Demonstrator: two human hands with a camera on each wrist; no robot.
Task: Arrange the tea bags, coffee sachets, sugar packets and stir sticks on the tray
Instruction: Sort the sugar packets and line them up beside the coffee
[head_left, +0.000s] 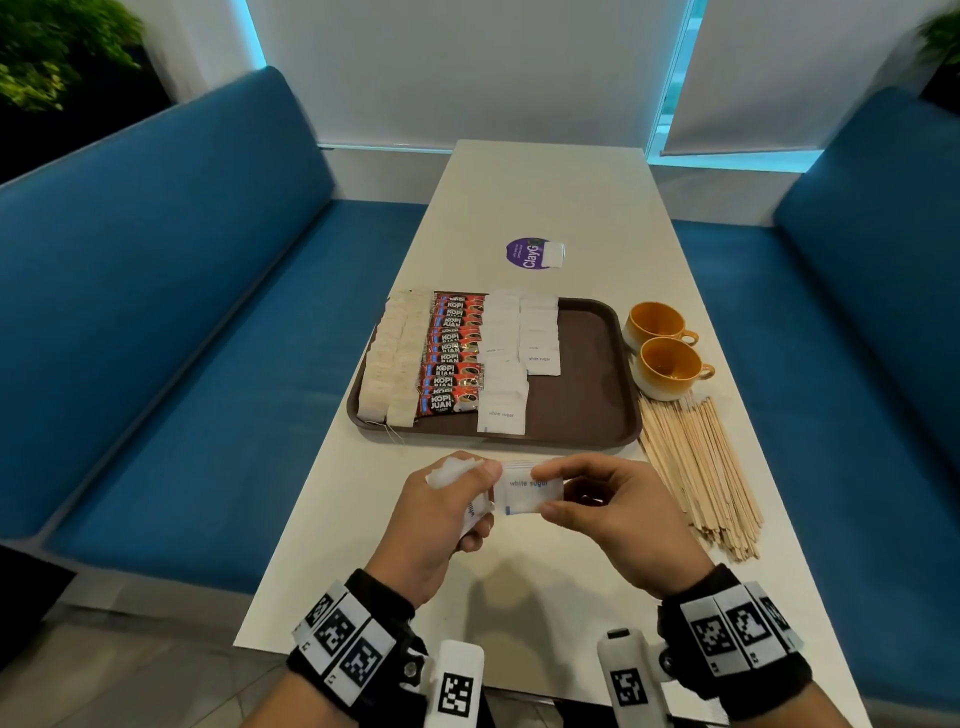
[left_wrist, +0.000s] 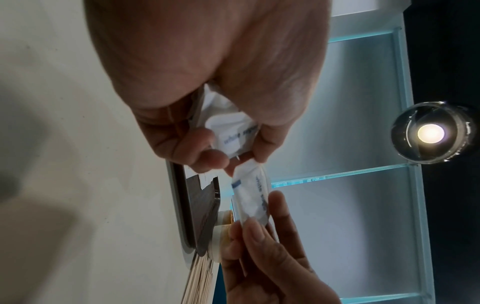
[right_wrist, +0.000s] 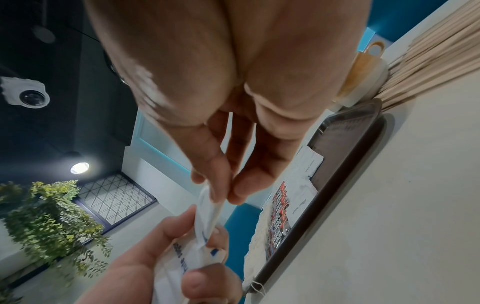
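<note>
Just above the near end of the counter (head_left: 519, 561), the fingers (head_left: 558, 470) of the right hand (head_left: 618, 512) pinch one white sugar packet (head_left: 527, 493) between thumb and forefinger, its "white sugar" print facing up. The packet's other end reaches the left hand (head_left: 441, 519), whose curled fingers grip a crumpled bunch of further sugar packets (left_wrist: 231, 133); the left wrist view shows that bunch squeezed inside the fist.

Beyond the hands lies the brown tray (head_left: 587, 395), near the middle of the counter. On its left part stand two columns of tea bags (head_left: 392, 364), then one column of red coffee sachets (head_left: 453, 358), then two columns of sugar packets on the tray (head_left: 511, 364); the right-hand sugar column stops short, and the tray's right part is bare brown surface. A tea-bag string hangs over the tray's near edge.

Just right of the tray, on the counter, sit two orange cups (head_left: 665, 353), one behind the other. In front of them a fanned heap of wooden stir sticks (head_left: 696, 467) lies on the counter, off the tray and close beside the right hand. Farther back is a round purple sticker (head_left: 524, 253) with a lone white packet (head_left: 554, 254) at its right side. Blue benches (head_left: 182, 312) flank the counter.
</note>
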